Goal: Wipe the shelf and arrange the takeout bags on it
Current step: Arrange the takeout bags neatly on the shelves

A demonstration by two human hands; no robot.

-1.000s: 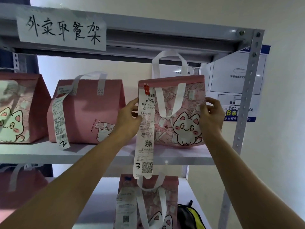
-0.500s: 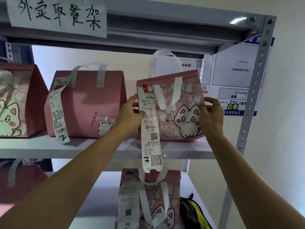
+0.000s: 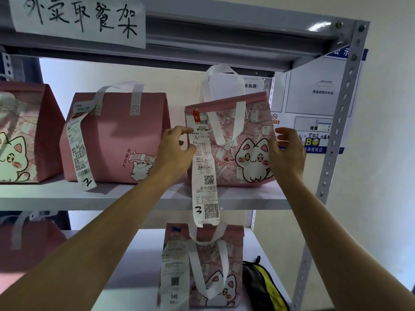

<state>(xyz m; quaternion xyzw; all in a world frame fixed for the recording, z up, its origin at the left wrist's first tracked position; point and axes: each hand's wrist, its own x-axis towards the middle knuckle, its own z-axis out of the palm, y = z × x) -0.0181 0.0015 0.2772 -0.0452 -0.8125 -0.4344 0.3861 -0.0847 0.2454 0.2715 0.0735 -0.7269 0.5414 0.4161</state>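
Note:
A pink takeout bag (image 3: 247, 131) with a cartoon cat print and white handles stands at the right end of the grey shelf board (image 3: 134, 198). A long receipt (image 3: 205, 176) marked 3 hangs from its front, past the shelf edge. My left hand (image 3: 173, 153) grips the bag's left edge beside the receipt. My right hand (image 3: 288, 153) holds the right edge with curled fingers. Another pink bag (image 3: 119, 140), with a receipt marked 2, stands to the left. A third cat bag (image 3: 22, 135) is at the far left.
On the lower shelf stand a cat bag (image 3: 208, 265) with a receipt and a pink bag (image 3: 29, 243) at the left. A black and yellow item (image 3: 262, 283) lies beside the cat bag. A perforated metal post (image 3: 336, 131) frames the right side. A handwritten paper sign (image 3: 78, 19) hangs on the top beam.
Both hands stay on the sides of the bag marked 3, which remains on the shelf. The view has drawn closer and shifted slightly.

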